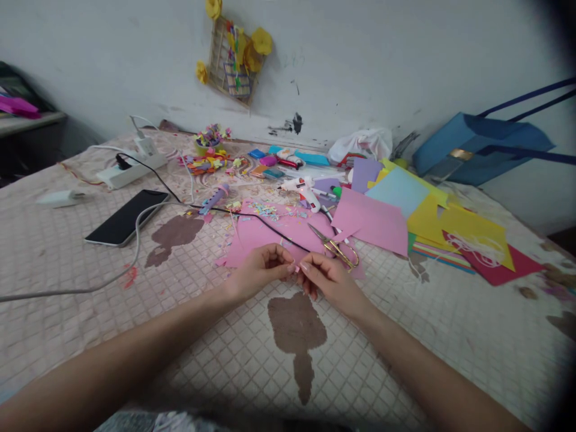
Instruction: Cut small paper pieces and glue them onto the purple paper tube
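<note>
Both my hands meet over the near edge of a pink sheet [265, 231]. My left hand [263, 267] pinches a small pink paper piece [296, 269] between thumb and fingers. From the other side my right hand [330, 276] is closed on the same piece; its exact shape is mostly hidden by the fingertips. Just beyond my right hand lie gold-handled scissors [335, 245], blades pointing away to the left. Tiny pastel paper scraps [265, 210] are scattered on the pink sheet, and a black cable [270, 225] runs across it.
A white glue gun [306, 189] lies behind the sheet. Coloured paper sheets [427, 204] pile up at right, near a blue bag [477, 147]. At left are a phone [128, 217], a power strip [130, 171] and a grey cable [108, 282]. A flower pot [210, 141] stands at the back.
</note>
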`<action>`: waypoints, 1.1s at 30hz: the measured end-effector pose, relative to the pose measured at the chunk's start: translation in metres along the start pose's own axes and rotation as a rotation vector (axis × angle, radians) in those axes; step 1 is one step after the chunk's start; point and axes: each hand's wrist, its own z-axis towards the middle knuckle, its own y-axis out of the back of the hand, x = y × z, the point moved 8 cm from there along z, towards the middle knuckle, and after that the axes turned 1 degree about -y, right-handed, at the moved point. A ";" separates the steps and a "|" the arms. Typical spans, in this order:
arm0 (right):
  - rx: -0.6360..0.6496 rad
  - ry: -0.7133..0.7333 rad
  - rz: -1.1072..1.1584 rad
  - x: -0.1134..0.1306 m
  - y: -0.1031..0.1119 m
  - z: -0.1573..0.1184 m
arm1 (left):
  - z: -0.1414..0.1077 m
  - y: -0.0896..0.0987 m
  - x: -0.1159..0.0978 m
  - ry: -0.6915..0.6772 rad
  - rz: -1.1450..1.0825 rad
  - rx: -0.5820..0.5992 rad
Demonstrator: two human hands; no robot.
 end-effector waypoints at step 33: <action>-0.045 0.036 -0.152 0.002 0.001 -0.002 | 0.000 0.001 0.006 0.081 0.136 -0.004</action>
